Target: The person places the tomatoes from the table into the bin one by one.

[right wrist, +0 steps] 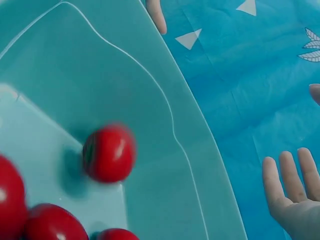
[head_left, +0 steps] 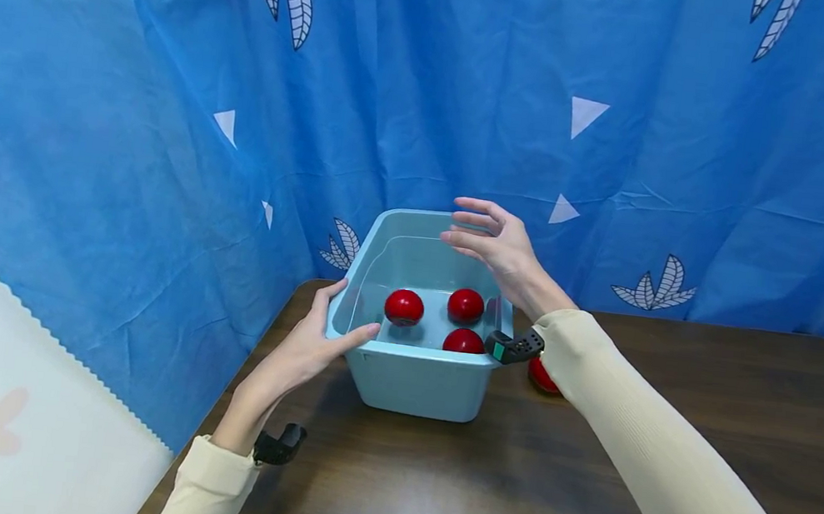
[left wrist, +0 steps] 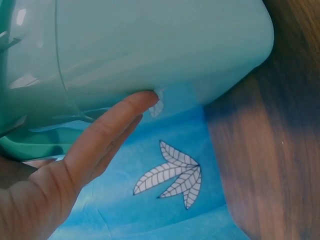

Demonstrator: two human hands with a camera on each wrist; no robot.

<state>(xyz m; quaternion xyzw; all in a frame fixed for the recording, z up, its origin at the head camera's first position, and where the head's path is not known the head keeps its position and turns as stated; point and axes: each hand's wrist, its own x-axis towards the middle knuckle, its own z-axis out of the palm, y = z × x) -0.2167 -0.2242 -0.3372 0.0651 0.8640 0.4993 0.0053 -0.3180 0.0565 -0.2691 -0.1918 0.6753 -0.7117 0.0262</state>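
Note:
A light-blue plastic bin stands on the table with red tomatoes inside, three of them showing in the head view. My left hand holds its near left corner, thumb over the rim and fingers along the outer wall. In the left wrist view the fingers lie against that wall. My right hand hovers above the bin's far right side, fingers spread and slightly bent, holding nothing. The right wrist view shows one blurred tomato near the bin's wall, with more tomatoes at lower left.
Another tomato sits on the dark wooden table right of the bin, partly behind my right sleeve. A blue curtain with leaf prints hangs close behind the table. White cloth with a flower print lies at the left.

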